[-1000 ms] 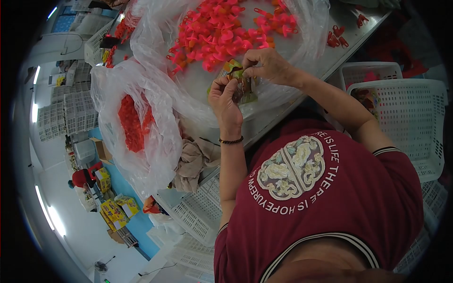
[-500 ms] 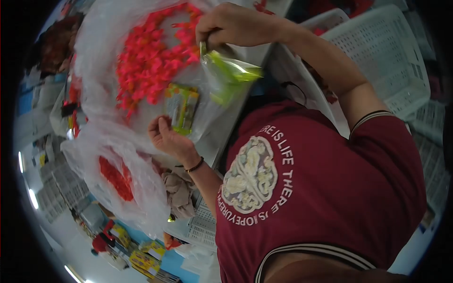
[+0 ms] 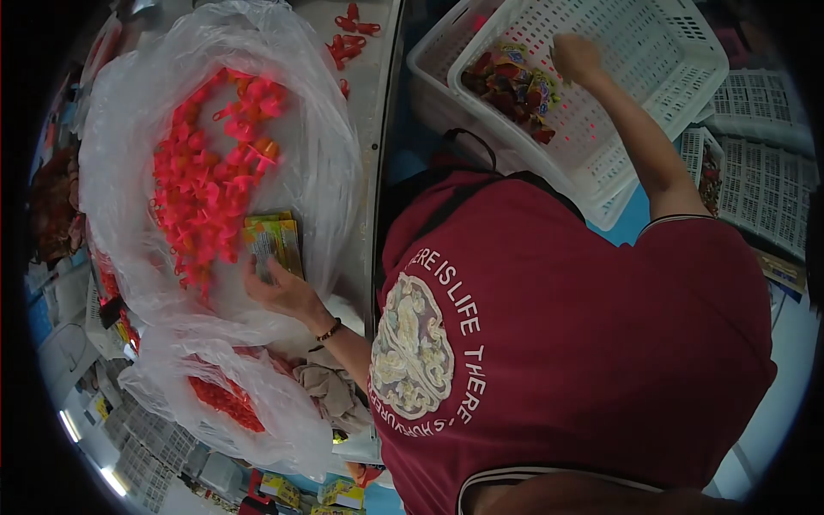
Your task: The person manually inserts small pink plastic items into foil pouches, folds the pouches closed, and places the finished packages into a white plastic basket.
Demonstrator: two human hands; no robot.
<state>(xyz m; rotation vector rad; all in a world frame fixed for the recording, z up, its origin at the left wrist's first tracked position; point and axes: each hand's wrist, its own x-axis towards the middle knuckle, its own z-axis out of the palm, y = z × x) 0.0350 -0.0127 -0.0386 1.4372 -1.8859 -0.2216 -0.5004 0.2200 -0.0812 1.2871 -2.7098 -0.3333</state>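
My left hand (image 3: 281, 290) rests low on the stack of green-yellow packets (image 3: 287, 236), fingers apart and reaching onto the packets' lower part. The stack lies on a clear plastic bag (image 3: 330, 129) beside a heap of bright pink-red plastic pieces (image 3: 206, 184). Far to the right, my right hand (image 3: 577, 58) is above a white perforated basket (image 3: 635, 86), its fingers bent downward and partly hidden by the back of the hand. No packet shows in its fingers. Several brown and green packets (image 3: 515, 86) lie inside the basket, left of that hand.
A second plastic bag (image 3: 292, 421) with red pieces (image 3: 225, 403) lies nearer, beside a beige cloth (image 3: 330, 390). Loose red pieces (image 3: 348, 39) sit on the metal table (image 3: 365, 94). More perforated baskets (image 3: 764, 180) stand at the right.
My right hand has gone from the table, where it held a green packet, to over the white basket. That packet no longer shows in it. My left hand remains by the stack; the view has shifted.
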